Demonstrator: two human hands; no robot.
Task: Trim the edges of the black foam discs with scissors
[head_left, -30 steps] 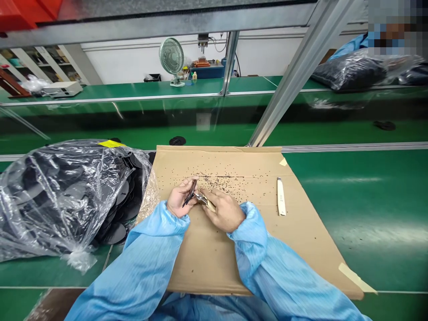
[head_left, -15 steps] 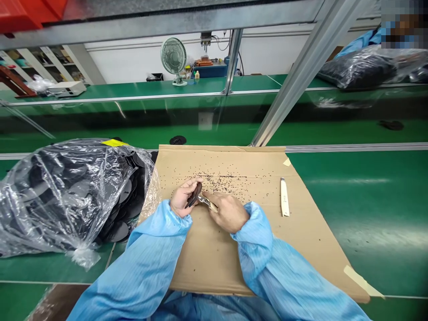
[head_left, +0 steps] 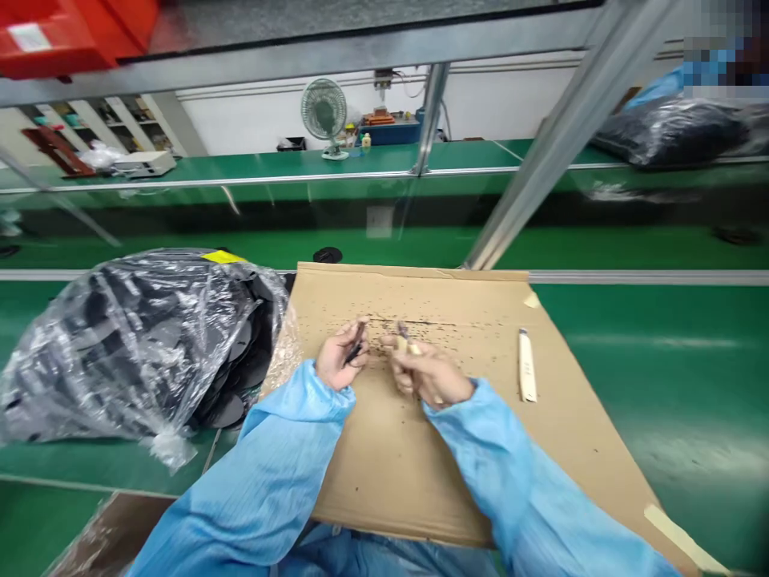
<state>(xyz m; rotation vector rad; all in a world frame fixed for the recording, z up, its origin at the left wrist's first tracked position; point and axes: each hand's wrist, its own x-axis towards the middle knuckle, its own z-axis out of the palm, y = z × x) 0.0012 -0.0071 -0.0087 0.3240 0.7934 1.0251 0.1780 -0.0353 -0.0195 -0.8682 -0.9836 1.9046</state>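
Note:
My left hand is closed on a thin black disc, held nearly edge-on above the cardboard sheet. In my right hand is a pair of nippers with cream handles; their dark jaws point up and away, blurred by motion. A gap separates the nippers from the disc. Many tiny black bits lie scattered over the cardboard beyond both hands. Farther right on the sheet rests a slim white utility knife with writing on it.
A clear plastic bag full of black discs bulges at the left, its open side near the cardboard. Another dark round piece lies past the far edge. A metal post slants up at right. A red bin sits overhead.
My right hand has drawn the nippers away from the disc and turned their jaws upward. My left hand still holds the disc. The whole view has shifted slightly.

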